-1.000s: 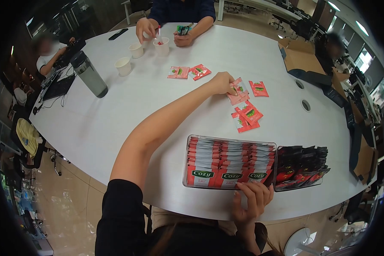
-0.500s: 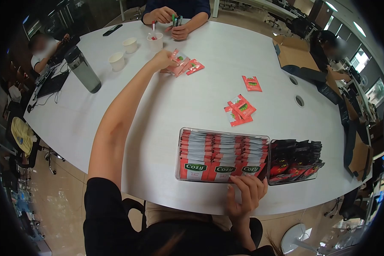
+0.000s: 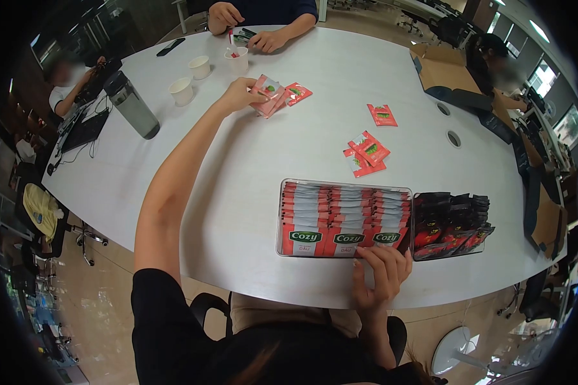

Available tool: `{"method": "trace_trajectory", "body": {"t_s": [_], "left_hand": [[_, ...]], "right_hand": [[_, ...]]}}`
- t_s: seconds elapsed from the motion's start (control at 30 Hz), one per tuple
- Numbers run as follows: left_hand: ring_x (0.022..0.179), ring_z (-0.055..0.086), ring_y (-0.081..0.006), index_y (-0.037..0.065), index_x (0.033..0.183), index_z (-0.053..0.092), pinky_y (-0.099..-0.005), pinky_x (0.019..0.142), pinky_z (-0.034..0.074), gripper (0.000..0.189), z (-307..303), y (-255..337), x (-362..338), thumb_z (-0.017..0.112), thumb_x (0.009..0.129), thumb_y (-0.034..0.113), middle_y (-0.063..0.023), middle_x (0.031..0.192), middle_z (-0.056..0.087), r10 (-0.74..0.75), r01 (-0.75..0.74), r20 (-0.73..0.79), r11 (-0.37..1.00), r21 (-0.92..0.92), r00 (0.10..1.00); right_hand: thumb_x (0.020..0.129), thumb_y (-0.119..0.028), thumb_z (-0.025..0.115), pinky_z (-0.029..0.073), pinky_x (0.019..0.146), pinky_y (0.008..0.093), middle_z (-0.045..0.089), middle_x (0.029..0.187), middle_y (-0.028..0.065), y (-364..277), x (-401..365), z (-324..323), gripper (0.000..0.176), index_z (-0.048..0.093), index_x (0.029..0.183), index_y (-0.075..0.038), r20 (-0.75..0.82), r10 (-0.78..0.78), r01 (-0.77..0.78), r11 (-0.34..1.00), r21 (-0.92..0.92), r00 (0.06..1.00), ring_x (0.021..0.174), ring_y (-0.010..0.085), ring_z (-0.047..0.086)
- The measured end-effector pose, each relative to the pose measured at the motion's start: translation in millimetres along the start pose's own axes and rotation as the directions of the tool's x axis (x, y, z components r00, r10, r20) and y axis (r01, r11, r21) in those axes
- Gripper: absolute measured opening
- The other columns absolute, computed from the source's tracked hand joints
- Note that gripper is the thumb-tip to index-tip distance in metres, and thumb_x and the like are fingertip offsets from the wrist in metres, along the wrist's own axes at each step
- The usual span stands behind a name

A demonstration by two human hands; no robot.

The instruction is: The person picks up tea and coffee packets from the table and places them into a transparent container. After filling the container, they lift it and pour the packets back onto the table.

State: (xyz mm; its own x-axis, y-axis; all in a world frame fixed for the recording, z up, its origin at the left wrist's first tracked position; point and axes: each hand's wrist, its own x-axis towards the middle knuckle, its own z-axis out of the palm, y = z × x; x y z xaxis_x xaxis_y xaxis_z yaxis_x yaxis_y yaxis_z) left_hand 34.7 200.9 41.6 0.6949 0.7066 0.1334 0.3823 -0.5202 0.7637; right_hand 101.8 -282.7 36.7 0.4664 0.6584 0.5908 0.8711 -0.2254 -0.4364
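Observation:
My left hand is stretched far out over the table, its fingers closed on several pink-and-red tea sachets. Just beyond them lies another red sachet. Close to me, a clear tray is filled with rows of red-and-white "Cozy" sachets. My right hand rests its fingertips on the front edge of this tray, fingers extended and thumb apart. A second clear tray with black-and-red sachets stands against its right side. Farther back are two overlapping red sachets and a single sachet.
Two paper cups and a cup with red sticks stand at the back left. A grey bottle, phone and laptop are leftward. Opposite, a person's hands are near pens. Open cardboard boxes line the right.
My left hand has lifted the sachets slightly, and they sit a little apart from the one beyond. The person opposite has lowered the pens. The whole view has shifted slightly.

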Motion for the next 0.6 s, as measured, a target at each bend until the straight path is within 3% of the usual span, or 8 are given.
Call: {"method": "trace_trajectory", "body": {"t_s": [0.03,0.13,0.2,0.27,0.33,0.4,0.5,0.6], "left_hand": [[0.077,0.064,-0.0176,-0.004,0.101,0.068,-0.0322,0.071,0.05,0.038,-1,9,-13,0.081,0.072,0.018,-0.0106,0.088,0.069,-0.001,0.001,-0.03,1.0,-0.002,1.0],[0.082,0.065,-0.0189,-0.003,0.1,0.067,-0.0309,0.073,0.05,0.03,-3,27,-62,0.077,0.075,0.011,-0.0111,0.093,0.067,0.222,-0.208,-0.241,0.975,0.08,0.945],[0.087,0.066,-0.0206,0.0,0.096,0.067,-0.0303,0.074,0.051,0.021,-7,68,-119,0.074,0.076,0.002,-0.0119,0.095,0.066,0.327,-0.357,-0.342,0.934,-0.027,0.881],[0.09,0.067,-0.0231,0.001,0.089,0.066,-0.0298,0.073,0.052,0.02,-7,104,-176,0.072,0.072,-0.006,-0.0112,0.095,0.066,0.522,-0.432,-0.44,0.853,0.293,0.731],[0.094,0.068,-0.0246,0.003,0.088,0.067,-0.0324,0.071,0.052,0.024,0,103,-222,0.074,0.066,-0.005,-0.0078,0.096,0.067,0.69,-0.53,-0.397,0.722,0.445,0.606],[0.096,0.069,-0.0246,0.007,0.085,0.067,-0.0333,0.07,0.052,0.021,2,118,-261,0.075,0.066,0.001,-0.0039,0.1,0.068,0.885,-0.624,-0.22,0.449,0.639,0.411],[0.098,0.069,-0.0216,0.014,0.081,0.067,-0.0321,0.074,0.05,0.012,17,130,-309,0.074,0.073,0.01,0.0009,0.103,0.069,0.918,-0.692,-0.069,0.341,0.636,0.39],[0.1,0.068,-0.0184,0.016,0.079,0.066,-0.0304,0.08,0.049,0.006,39,133,-328,0.072,0.079,0.016,0.0033,0.102,0.07,0.943,-0.731,-0.013,0.267,0.628,0.333]], "right_hand": [[0.08,-0.014,0.069,0.024,0.108,0.0482,0.065,0.098,0.0013,0,0,0,0.021,0.07,0.101,-0.012,-0.004,-0.003,0.003,1.0,0.002,1.0,0.105,0.0221,0.057],[0.08,-0.013,0.069,0.024,0.108,0.0486,0.065,0.099,0.0017,1,0,0,0.022,0.07,0.102,-0.012,-0.015,-0.017,0.017,1.0,0.014,1.0,0.105,0.0225,0.057],[0.08,-0.012,0.069,0.025,0.108,0.0489,0.065,0.1,0.0022,0,1,0,0.023,0.07,0.102,-0.011,-0.038,-0.028,0.029,0.999,0.042,0.999,0.105,0.0235,0.058],[0.08,-0.01,0.068,0.027,0.107,0.0492,0.066,0.101,0.0029,0,0,-2,0.022,0.069,0.102,-0.01,-0.072,-0.035,0.041,0.995,0.086,0.997,0.105,0.025,0.058],[0.08,-0.01,0.067,0.033,0.104,0.0478,0.066,0.103,0.0053,0,0,-4,0.022,0.069,0.102,-0.008,-0.13,-0.075,0.093,0.986,0.141,0.989,0.105,0.0267,0.058],[0.081,-0.009,0.066,0.038,0.099,0.0455,0.066,0.104,0.0078,-9,-1,-4,0.022,0.068,0.103,-0.006,-0.139,-0.095,0.129,0.958,0.258,0.986,0.104,0.0281,0.058],[0.081,-0.009,0.068,0.047,0.086,0.0369,0.066,0.107,0.013,-33,15,-11,0.026,0.067,0.105,-0.001,-0.08,-0.127,0.15,0.852,0.502,0.989,0.101,0.0294,0.061],[0.077,-0.003,0.072,0.047,0.081,0.031,0.065,0.106,0.0109,-60,39,-11,0.037,0.065,0.113,-0.001,0.062,-0.032,-0.022,0.708,0.706,0.998,0.092,0.0232,0.061]]}}
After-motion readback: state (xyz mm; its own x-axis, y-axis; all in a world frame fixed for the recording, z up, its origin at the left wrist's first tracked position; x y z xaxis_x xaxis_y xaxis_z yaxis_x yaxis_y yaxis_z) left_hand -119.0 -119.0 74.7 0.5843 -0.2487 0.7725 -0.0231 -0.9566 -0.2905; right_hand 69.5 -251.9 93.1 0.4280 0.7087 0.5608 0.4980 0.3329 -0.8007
